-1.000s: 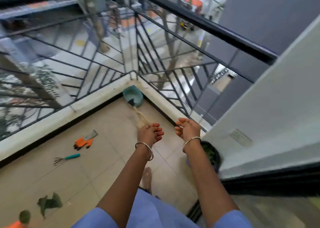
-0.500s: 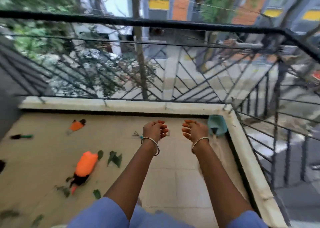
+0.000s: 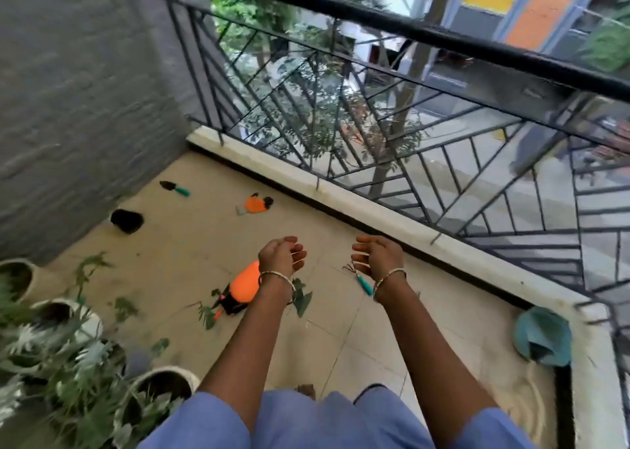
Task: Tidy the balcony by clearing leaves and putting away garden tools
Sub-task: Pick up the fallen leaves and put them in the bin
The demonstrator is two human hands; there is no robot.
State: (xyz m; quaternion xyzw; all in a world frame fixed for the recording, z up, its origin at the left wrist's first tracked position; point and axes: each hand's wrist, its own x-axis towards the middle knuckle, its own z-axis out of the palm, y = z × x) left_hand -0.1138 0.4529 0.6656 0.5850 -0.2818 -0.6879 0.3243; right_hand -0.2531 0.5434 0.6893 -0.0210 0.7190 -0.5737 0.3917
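**Both hands free, the clutter untouched on the floor**

The left hand (image 3: 281, 256) and the right hand (image 3: 376, 256) hang out in front of the person, side by side but apart. Their fingers (image 3: 298, 254) are loosely curled and grip nothing, which suits someone taking stock before choosing what to lift.

The things to tidy are scattered across the tiled floor (image 3: 341, 346). An orange spray bottle (image 3: 243, 286) lies on its side, partly hidden behind the left wrist. Green leaves (image 3: 301, 298) are strewn around it. A teal-handled hand rake (image 3: 361, 280) lies just past the right wrist, the nearest tool to that hand. Farther off, near the kerb under the railing (image 3: 375, 114), lies an orange glove (image 3: 255, 204). A teal-handled trowel (image 3: 174, 188) lies close to the grey wall. A black pot (image 3: 126, 221) lies tipped over beside the same wall.

A teal dustpan (image 3: 542, 336) stands in the far right corner, well apart from the leaves. It will probably have to be fetched before any sweeping. Potted plants (image 3: 160, 384) line the near left edge. The task looks barely begun.
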